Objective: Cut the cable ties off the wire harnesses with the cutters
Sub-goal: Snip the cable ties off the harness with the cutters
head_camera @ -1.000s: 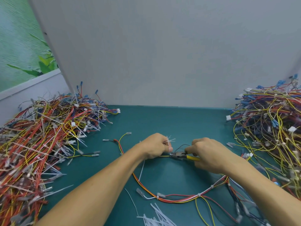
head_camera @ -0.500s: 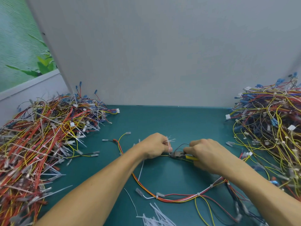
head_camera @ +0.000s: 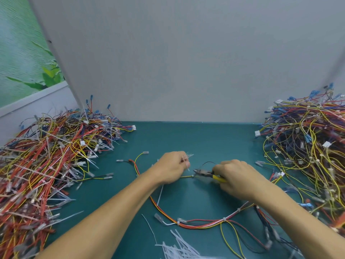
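Observation:
A wire harness [head_camera: 205, 222] of red, orange, yellow and white wires curves across the green mat, bound by small white cable ties [head_camera: 224, 219]. My left hand [head_camera: 172, 168] pinches a yellow wire of it and holds a few clear tie strips that stick up from the fingers. My right hand [head_camera: 237, 179] grips yellow-handled cutters [head_camera: 207, 174]. The jaws point left and lie at a small white tie [head_camera: 192, 176] on the yellow wire, just right of my left hand.
A large heap of wire harnesses [head_camera: 46, 165] covers the left side of the mat, and another heap [head_camera: 308, 156] the right side. Loose clear tie offcuts [head_camera: 179, 247] lie at the near edge. A grey panel [head_camera: 186, 62] stands behind the mat [head_camera: 196, 139].
My hands have drawn slightly apart, so the cutter jaws and a stretch of yellow wire now show between them. The cutters have shifted a little to the right.

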Action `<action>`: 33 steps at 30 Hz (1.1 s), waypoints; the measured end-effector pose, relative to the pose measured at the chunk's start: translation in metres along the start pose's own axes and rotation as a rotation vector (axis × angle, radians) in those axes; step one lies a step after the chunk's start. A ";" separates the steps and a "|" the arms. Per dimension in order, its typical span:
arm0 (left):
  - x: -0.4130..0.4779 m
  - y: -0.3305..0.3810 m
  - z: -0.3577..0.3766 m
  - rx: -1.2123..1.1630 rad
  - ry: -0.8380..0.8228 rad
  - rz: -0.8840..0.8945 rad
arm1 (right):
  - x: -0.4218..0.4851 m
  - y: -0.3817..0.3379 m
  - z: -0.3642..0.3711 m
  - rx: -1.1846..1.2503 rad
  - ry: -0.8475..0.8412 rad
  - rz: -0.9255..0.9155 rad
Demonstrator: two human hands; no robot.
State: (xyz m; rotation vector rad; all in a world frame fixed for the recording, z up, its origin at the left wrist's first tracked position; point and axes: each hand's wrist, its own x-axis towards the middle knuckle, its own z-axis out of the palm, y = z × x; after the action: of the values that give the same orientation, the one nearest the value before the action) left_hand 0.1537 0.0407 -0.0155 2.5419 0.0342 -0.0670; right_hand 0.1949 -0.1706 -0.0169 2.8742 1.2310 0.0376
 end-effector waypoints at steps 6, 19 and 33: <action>-0.086 0.010 -0.014 0.079 0.116 0.342 | -0.041 0.008 -0.008 0.219 -0.190 -0.098; -0.158 0.020 0.063 0.346 -0.031 0.294 | -0.024 -0.015 0.017 0.188 0.021 0.052; -0.148 -0.009 0.018 0.375 0.079 0.374 | 0.004 -0.019 0.003 0.641 0.249 0.076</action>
State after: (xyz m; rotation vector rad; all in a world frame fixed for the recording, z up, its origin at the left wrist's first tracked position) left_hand 0.0047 0.0368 -0.0276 2.8751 -0.4610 0.1912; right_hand 0.1836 -0.1548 -0.0206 3.5583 1.3768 0.0005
